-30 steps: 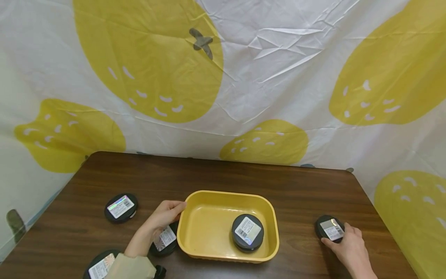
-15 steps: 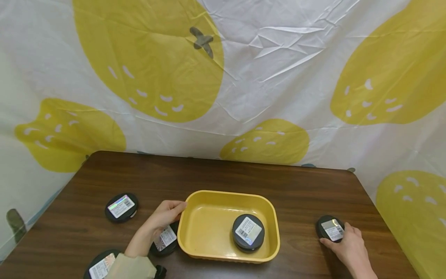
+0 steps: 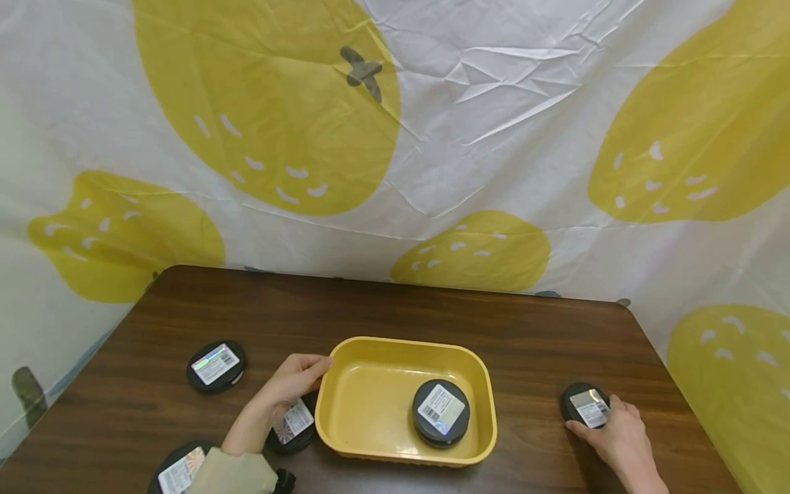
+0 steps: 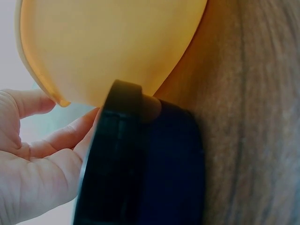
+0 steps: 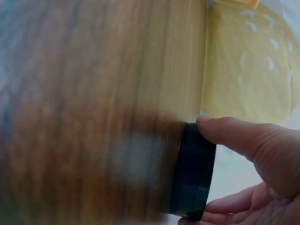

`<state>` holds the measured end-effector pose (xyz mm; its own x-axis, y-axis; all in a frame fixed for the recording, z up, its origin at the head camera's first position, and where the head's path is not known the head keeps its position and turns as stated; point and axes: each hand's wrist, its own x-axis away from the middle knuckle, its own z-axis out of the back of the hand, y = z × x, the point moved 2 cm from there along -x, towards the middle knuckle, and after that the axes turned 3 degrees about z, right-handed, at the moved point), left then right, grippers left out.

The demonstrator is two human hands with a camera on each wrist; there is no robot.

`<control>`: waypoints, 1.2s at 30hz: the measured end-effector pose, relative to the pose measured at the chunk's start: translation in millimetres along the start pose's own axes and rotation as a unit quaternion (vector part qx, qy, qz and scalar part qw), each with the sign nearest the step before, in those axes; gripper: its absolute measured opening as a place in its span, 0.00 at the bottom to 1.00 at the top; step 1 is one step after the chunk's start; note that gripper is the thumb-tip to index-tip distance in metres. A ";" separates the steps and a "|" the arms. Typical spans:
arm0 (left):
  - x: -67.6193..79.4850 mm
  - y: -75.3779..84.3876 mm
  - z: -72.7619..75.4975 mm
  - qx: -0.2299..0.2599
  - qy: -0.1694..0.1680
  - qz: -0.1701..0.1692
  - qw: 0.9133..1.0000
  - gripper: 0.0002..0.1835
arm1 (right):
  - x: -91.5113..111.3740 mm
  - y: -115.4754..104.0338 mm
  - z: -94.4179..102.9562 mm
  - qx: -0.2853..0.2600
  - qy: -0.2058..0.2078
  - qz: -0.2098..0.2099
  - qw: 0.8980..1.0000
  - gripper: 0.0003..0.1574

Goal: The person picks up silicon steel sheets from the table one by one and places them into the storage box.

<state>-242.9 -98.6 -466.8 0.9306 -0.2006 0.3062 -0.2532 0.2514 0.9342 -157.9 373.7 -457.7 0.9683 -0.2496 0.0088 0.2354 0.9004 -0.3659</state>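
The person's left hand (image 3: 290, 381) is gripping the yellow tray (image 3: 364, 412) by its left rim, while the right hand (image 3: 619, 436) is clasping a labelled black case (image 3: 583, 405) between thumb and fingers on the tabletop (image 3: 531, 343), well right of the tray. Another round case (image 3: 441, 413) is lying inside the tray's right half, and three more cases (image 3: 216, 367) are sitting left of it, two partly hidden by the arm.

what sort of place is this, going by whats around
Probably an improvised indoor tabletop workspace: a dark wood-look table stands before a hanging fruit-print cloth, with a yellow tray and several labelled black discs.
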 end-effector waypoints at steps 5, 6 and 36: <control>-0.2 0.1 0.0 0.001 -0.001 -0.001 1.000 0.18 | -0.4 -0.7 0.7 0.003 0.003 0.000 1.000 0.56; 0.0 0.2 0.0 0.002 -0.001 0.000 1.000 0.18 | -0.3 -0.8 0.9 0.003 0.004 0.000 1.000 0.55; 1.2 0.8 -0.5 0.000 -0.002 0.004 1.000 0.19 | 4.0 -12.4 12.5 -0.004 0.024 -0.008 1.000 0.55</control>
<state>-241.9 -98.1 -465.8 0.9273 -0.2018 0.3152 -0.2615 0.2528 0.9315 -155.9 366.0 -441.5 0.9592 -0.2811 -0.0300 0.2501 0.8933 -0.3735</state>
